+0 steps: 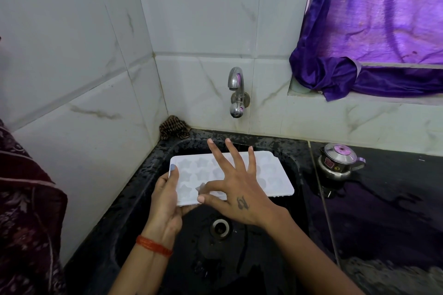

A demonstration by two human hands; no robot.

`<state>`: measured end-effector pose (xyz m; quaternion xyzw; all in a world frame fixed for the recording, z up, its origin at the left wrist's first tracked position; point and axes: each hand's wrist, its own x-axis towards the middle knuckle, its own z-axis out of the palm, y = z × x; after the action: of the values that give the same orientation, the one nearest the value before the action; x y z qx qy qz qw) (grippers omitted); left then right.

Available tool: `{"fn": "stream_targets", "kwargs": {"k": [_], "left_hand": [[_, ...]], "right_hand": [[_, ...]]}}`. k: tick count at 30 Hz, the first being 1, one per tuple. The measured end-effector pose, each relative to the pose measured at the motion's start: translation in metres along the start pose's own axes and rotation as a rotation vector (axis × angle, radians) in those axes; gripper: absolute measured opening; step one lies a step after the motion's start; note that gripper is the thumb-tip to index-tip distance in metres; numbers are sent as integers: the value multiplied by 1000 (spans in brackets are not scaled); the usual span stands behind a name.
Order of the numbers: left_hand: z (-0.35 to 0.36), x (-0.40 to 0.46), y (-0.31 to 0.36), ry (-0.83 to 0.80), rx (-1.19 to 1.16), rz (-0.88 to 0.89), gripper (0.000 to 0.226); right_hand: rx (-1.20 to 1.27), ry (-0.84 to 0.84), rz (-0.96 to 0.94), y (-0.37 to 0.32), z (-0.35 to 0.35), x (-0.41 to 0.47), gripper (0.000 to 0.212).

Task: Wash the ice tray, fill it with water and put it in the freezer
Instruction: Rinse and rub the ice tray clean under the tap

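A white ice tray point(275, 175) with star-shaped cells is held level over the black sink point(153, 170). My left hand point(165, 201) grips its near left corner, thumb on top of the rim. My right hand point(235, 189) hovers over the middle of the tray with three fingers spread straight; its thumb and forefinger meet at a cell near the front edge. The chrome tap point(236, 91) on the tiled wall stands above and behind the tray, and no water runs from it.
The sink drain point(219, 227) lies below my hands. A brown scrub cloth point(173, 127) sits in the back left corner. A small steel kettle point(338, 161) stands on the dark counter at right. A purple curtain point(374, 31) hangs over the window ledge.
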<state>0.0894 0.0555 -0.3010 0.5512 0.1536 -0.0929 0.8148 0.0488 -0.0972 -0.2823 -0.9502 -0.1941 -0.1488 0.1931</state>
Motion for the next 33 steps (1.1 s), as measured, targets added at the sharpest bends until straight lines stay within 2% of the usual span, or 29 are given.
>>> {"fn": "stream_targets", "kwargs": {"k": [10,14,19,24,33], "left_hand": [[2,0,-1,20,3,11,40],[2,0,-1,21,-4,8,27],[4,3,-3,23,-15,25,40],[5,2,-4,46,-27,51,21],[4,-2,-4,64,-26,63,19]], "right_hand": [[-16,-2,8,1,1,0,42],[19,-12,10,-2,-2,1,34],[47,0,-83,-15,1,6,25],[-92,18,-134,-17,17,13,36],[-8,-9,-126,-17,17,14,26]]}}
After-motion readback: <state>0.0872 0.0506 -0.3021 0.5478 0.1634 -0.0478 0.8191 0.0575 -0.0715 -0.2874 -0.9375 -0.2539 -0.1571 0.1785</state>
